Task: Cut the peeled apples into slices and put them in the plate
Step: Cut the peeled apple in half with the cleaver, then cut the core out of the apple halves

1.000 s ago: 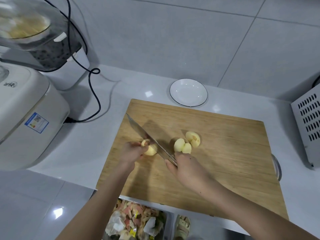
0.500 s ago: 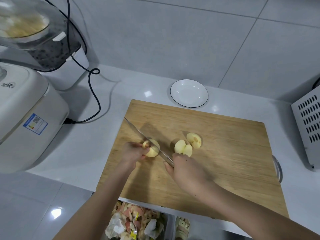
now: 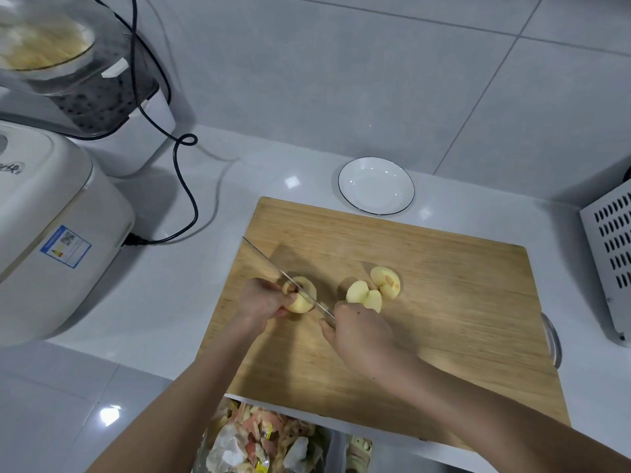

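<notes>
On the wooden cutting board (image 3: 444,319) my left hand (image 3: 263,298) pinches a peeled apple piece (image 3: 304,298) from its left side. My right hand (image 3: 358,332) grips the handle of a knife (image 3: 273,268), whose blade lies across the top of that piece, tip pointing up-left. To the right lie a cut apple piece (image 3: 363,295) and another apple piece (image 3: 386,281) showing its core. A white plate (image 3: 375,186) with a dark rim stands empty beyond the board's far edge.
A white rice cooker (image 3: 51,240) and a steamer (image 3: 78,80) with a black cable (image 3: 184,186) stand at the left. A grey vented appliance (image 3: 611,254) sits at the right. A bin of peel scraps (image 3: 259,442) is below the counter edge.
The knife blade has dropped lower into the apple piece that my left hand holds. The other pieces on the board have not moved.
</notes>
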Available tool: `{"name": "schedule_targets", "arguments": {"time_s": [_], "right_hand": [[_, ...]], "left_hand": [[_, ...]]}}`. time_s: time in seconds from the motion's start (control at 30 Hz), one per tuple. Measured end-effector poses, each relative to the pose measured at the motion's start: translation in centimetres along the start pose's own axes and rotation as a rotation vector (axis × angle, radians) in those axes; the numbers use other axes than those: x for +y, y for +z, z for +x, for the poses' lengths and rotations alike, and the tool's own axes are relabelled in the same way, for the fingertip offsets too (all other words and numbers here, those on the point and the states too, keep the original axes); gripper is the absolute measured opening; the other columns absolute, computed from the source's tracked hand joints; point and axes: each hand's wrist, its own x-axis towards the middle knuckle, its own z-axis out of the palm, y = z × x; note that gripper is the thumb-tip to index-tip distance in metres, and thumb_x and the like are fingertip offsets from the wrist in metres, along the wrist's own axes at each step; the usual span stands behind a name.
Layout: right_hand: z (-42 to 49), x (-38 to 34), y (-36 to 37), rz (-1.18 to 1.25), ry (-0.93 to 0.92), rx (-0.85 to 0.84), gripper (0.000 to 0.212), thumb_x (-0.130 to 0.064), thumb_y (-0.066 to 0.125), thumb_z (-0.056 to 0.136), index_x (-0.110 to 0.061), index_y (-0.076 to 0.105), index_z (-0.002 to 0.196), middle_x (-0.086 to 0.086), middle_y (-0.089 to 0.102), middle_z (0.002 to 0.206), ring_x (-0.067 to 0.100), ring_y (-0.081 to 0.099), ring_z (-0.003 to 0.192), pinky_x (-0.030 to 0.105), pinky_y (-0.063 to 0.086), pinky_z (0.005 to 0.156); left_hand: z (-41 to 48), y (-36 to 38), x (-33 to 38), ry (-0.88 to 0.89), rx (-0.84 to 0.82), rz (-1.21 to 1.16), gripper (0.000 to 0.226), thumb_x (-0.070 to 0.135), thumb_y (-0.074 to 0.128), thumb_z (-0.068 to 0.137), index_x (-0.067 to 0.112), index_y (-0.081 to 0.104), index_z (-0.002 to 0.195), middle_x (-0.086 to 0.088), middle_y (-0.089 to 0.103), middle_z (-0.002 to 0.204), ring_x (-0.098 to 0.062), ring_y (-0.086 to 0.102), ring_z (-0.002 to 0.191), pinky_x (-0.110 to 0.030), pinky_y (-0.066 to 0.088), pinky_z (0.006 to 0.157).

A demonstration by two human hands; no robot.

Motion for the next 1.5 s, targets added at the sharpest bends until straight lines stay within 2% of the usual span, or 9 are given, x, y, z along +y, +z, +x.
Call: {"name": "schedule_targets", "arguments": {"time_s": [0.13, 0.4, 0.53, 0.73, 0.87, 0.97, 1.07, 1.23, 1.5], "right_hand": [[0.4, -0.2, -0.3, 0.007, 0.031, -0.023, 0.040, -0.035, 0.040, 0.098, -0.022, 0.027, 0.063, -0.005, 0.039, 0.064, 0.012, 0.040, 0.055, 0.023, 0.027, 0.045], [1.7, -1.2, -1.2, 0.064, 0.058, -0.072, 0.027, -0.029, 0.042, 0.098, -0.014, 0.046, 0.075, 0.003, 0.050, 0.079, 0.021, 0.050, 0.075, 0.027, 0.035, 0.052], [2.6, -1.9, -1.3, 0.026, 0.070, -0.046, 0.021, -0.019, 0.043, 0.097, -0.007, 0.060, 0.098, 0.002, 0.048, 0.072, 0.021, 0.053, 0.074, 0.028, 0.038, 0.049], [3.3, -1.7, -0.4, 0.062, 0.120, -0.057, 0.020, -0.019, 0.046, 0.096, -0.013, 0.052, 0.078, -0.001, 0.045, 0.068, 0.020, 0.053, 0.072, 0.027, 0.038, 0.049], [3.0, -0.3, 2.1, 0.126, 0.123, -0.011, 0.020, -0.028, 0.046, 0.096, -0.013, 0.056, 0.086, 0.003, 0.058, 0.081, 0.022, 0.058, 0.079, 0.029, 0.040, 0.061], [2.6, 0.4, 3.9, 0.133, 0.103, 0.036, 0.027, -0.029, 0.046, 0.096, -0.018, 0.045, 0.071, 0.001, 0.056, 0.074, 0.024, 0.058, 0.077, 0.028, 0.037, 0.061], [2.7, 0.8, 3.6, 0.153, 0.073, 0.053, 0.024, -0.031, 0.044, 0.096, -0.011, 0.056, 0.088, 0.009, 0.063, 0.088, 0.028, 0.062, 0.085, 0.029, 0.038, 0.062], [3.0, 2.5, 3.4, 0.221, 0.016, 0.046, 0.037, -0.035, 0.048, 0.094, -0.024, 0.032, 0.063, -0.005, 0.042, 0.067, 0.017, 0.049, 0.069, 0.028, 0.035, 0.059], [-0.2, 3.8, 3.6, 0.637, 0.061, 0.089, 0.032, -0.032, 0.049, 0.094, -0.015, 0.045, 0.067, 0.000, 0.044, 0.049, 0.013, 0.042, 0.038, 0.027, 0.038, 0.042]], "left_hand": [[0.6, -0.1, 0.3, -0.007, 0.000, 0.028, 0.025, -0.003, 0.076, 0.073, -0.003, 0.059, 0.092, -0.013, 0.062, 0.094, -0.027, 0.063, 0.090, -0.026, 0.057, 0.062], [1.2, -0.6, 1.4, -0.035, -0.078, 0.008, 0.024, -0.005, 0.072, 0.076, -0.007, 0.058, 0.096, -0.021, 0.064, 0.096, -0.026, 0.065, 0.082, -0.024, 0.056, 0.050], [1.2, -0.9, 1.2, -0.091, -0.120, -0.090, 0.032, -0.005, 0.071, 0.078, -0.010, 0.057, 0.106, -0.026, 0.065, 0.105, -0.027, 0.065, 0.082, -0.031, 0.059, 0.054], [1.1, -0.8, 1.1, -0.084, -0.131, -0.085, 0.030, -0.008, 0.070, 0.076, -0.010, 0.058, 0.104, -0.021, 0.065, 0.093, -0.024, 0.064, 0.076, -0.029, 0.058, 0.052], [1.2, -0.9, 0.6, -0.057, -0.155, -0.102, 0.025, -0.007, 0.068, 0.079, -0.006, 0.058, 0.101, -0.017, 0.064, 0.090, -0.022, 0.063, 0.073, -0.031, 0.057, 0.054], [1.4, -1.0, 0.5, -0.039, -0.155, -0.087, 0.023, -0.008, 0.068, 0.079, -0.002, 0.054, 0.096, -0.017, 0.063, 0.092, -0.022, 0.063, 0.075, -0.031, 0.058, 0.054], [1.3, -1.2, 0.2, -0.055, -0.193, -0.052, 0.033, -0.009, 0.068, 0.078, -0.005, 0.055, 0.107, -0.019, 0.064, 0.104, -0.024, 0.066, 0.082, -0.030, 0.059, 0.054], [0.7, -1.9, -1.2, -0.016, -0.260, 0.035, 0.052, -0.017, 0.064, 0.076, 0.004, 0.056, 0.123, -0.010, 0.060, 0.113, -0.025, 0.061, 0.100, -0.029, 0.059, 0.067], [-0.3, -1.4, -2.5, 0.115, -0.286, 0.256, 0.044, -0.002, 0.070, 0.077, 0.011, 0.060, 0.117, -0.005, 0.063, 0.110, -0.020, 0.060, 0.100, -0.033, 0.057, 0.080]]}}
